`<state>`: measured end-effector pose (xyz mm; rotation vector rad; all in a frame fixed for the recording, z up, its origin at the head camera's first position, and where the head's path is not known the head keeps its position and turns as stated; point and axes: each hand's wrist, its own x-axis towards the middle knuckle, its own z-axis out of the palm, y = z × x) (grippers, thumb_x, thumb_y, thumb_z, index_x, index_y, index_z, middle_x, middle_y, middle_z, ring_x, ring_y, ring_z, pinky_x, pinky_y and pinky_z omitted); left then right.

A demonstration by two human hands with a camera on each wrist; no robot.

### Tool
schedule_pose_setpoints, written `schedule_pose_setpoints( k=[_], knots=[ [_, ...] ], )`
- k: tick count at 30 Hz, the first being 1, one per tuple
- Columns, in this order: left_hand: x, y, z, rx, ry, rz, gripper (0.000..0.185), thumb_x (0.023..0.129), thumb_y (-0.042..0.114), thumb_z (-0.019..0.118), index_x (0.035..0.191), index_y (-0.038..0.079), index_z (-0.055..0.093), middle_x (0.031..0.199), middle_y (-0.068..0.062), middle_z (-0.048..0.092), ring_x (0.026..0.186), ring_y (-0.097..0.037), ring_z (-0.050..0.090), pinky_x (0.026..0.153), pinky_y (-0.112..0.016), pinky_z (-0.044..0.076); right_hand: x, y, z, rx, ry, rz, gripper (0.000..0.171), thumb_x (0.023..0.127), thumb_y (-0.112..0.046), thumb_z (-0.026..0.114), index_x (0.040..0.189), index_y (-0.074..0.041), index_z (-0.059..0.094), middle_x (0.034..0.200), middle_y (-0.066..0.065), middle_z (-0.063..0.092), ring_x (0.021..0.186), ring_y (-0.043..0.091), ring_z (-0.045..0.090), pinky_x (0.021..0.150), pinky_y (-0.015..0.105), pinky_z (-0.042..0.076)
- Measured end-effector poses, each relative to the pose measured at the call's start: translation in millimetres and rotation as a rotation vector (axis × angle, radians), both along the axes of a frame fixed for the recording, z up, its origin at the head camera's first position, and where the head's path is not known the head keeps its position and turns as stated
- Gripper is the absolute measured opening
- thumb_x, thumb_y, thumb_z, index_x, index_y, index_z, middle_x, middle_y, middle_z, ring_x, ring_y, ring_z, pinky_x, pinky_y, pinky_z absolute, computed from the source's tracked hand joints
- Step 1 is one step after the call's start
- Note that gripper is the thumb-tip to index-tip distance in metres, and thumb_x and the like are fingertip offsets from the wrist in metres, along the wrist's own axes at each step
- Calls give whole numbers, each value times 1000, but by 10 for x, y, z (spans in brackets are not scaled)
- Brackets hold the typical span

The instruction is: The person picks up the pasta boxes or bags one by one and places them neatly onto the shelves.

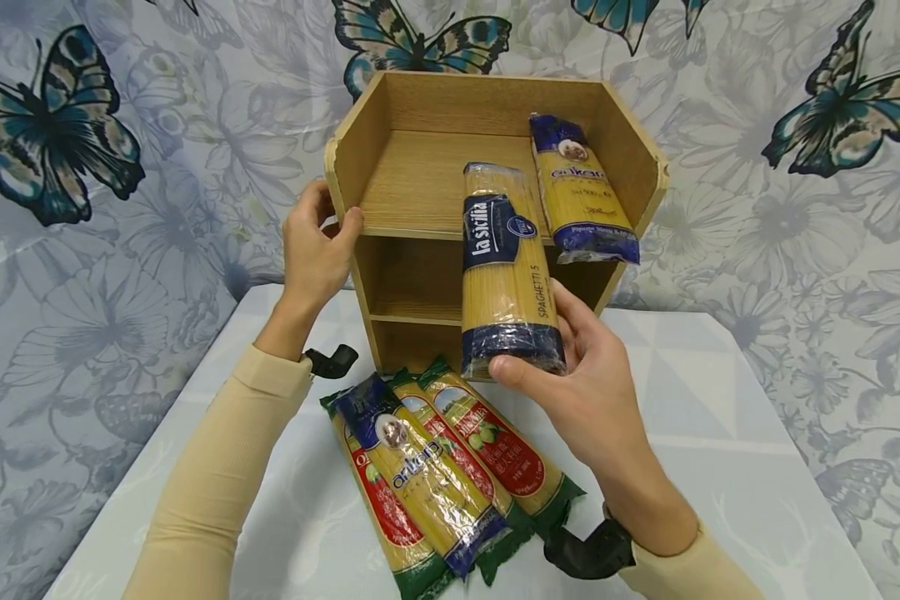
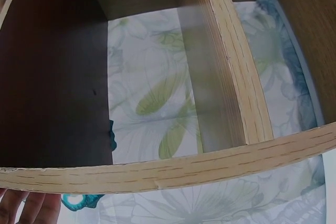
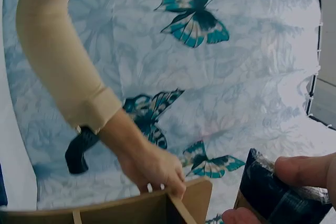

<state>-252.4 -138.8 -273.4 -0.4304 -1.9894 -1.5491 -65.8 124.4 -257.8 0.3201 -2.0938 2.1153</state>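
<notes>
Two grips: right fingers point(image 1: 528, 379) hold "la sicilia" spaghetti point(image 1: 504, 287); left fingers point(image 1: 311, 204), seemingly, the shelf point(image 1: 427, 183).

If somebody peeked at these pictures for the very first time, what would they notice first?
Probably the blue-and-yellow spaghetti pack that the right hand holds in front of the wooden shelf, near the middle of the head view. Next might come the big teal butterflies on the flowery backdrop behind the shelf, and the pile of pasta packs on the white table in front of it.
</notes>
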Motion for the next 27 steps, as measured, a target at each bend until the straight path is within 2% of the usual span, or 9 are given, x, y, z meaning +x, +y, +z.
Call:
schedule_pose_setpoints(
  k=[4,9,16,23,27],
  knots=[
    [-18,-2,-6,-4,-6,9,34,94,4,62,128,-3,61,117,-17,66,106,-22,65,89,-34,56,-71,-24,-39,97,46,-95,83,85,0,80,156,-7,37,133,10,62,109,26,68,87,32,58],
    [-44,-11,-27,-7,5,14,33,94,1,62,127,-4,61,115,-17,67,105,-21,65,89,-35,57,-141,-28,-64,175,87,-162,82,83,-5,83,154,-5,41,128,10,66,99,22,72,82,31,59],
    [-25,-10,-21,-7,17,3,32,95,2,63,125,-4,62,112,-15,67,103,-18,66,89,-35,57,-243,-22,-54,210,162,-242,78,82,-10,86,149,-3,47,120,9,70,93,20,73,77,29,60],
    [-35,-18,-29,-12,27,-2,31,95,4,61,125,-4,62,112,-15,67,103,-18,66,88,-35,57,-377,3,-79,326,295,-387,68,77,-16,91,135,1,58,104,10,73,80,14,72,70,22,59],
    [-38,-17,-28,-13,22,1,32,95,4,61,126,-3,62,112,-15,67,103,-18,66,88,-34,57,-444,21,-67,387,333,-429,65,76,-21,92,129,2,62,96,9,74,71,13,68,66,19,57]
  ],
)
